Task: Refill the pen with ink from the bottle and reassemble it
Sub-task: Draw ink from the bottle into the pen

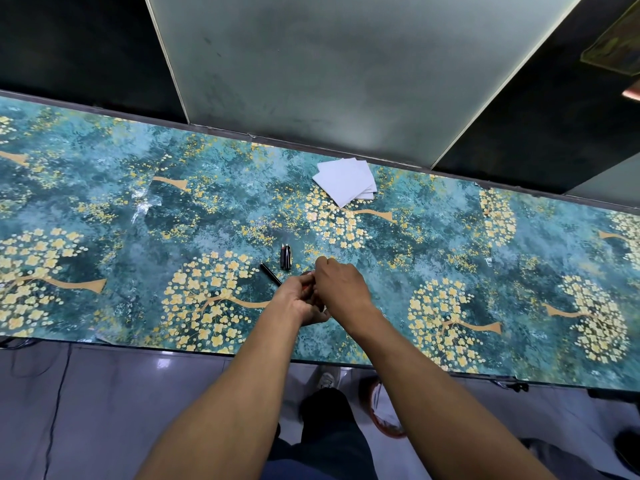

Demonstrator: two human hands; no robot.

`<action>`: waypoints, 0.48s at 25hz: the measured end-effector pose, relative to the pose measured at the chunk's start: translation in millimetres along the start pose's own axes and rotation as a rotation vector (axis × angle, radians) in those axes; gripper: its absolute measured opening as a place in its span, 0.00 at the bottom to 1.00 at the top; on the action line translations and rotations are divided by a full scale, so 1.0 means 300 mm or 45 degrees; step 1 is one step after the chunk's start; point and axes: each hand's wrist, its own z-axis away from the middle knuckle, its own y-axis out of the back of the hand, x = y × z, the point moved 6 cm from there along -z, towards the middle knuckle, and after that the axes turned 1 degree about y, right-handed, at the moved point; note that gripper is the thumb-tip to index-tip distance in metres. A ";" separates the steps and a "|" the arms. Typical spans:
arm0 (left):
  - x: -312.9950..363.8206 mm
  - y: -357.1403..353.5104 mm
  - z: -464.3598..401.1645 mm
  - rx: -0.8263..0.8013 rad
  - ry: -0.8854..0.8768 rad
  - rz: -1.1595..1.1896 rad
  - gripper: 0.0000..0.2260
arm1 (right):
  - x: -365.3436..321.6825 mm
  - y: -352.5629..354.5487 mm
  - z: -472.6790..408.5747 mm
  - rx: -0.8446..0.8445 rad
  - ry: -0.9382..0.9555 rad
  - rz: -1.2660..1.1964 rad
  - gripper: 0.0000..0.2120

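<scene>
1. Left hand (pixel 298 299) and right hand (pixel 337 284): we see them pressed together above the tabletop (pixel 104 209), near its front edge; fingers curled, what they hold is hidden.
2. Black pen part (pixel 270 274): lying just left of the hands.
3. Short dark pieces (pixel 285 257): beside it.
4. White papers (pixel 346 181): by the back edge.

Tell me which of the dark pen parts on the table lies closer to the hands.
The long thin black piece: its near end reaches the left hand, while the shorter dark parts lie farther back.
</scene>
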 end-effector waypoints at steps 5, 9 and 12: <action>0.004 -0.003 -0.008 -0.003 -0.010 -0.006 0.26 | 0.008 0.006 0.014 0.006 -0.018 0.021 0.10; 0.007 0.002 -0.006 0.007 0.001 0.014 0.22 | -0.002 0.013 0.026 0.031 0.093 -0.009 0.11; 0.005 0.004 -0.007 0.023 0.001 0.025 0.21 | 0.001 0.020 0.019 0.012 0.109 -0.046 0.11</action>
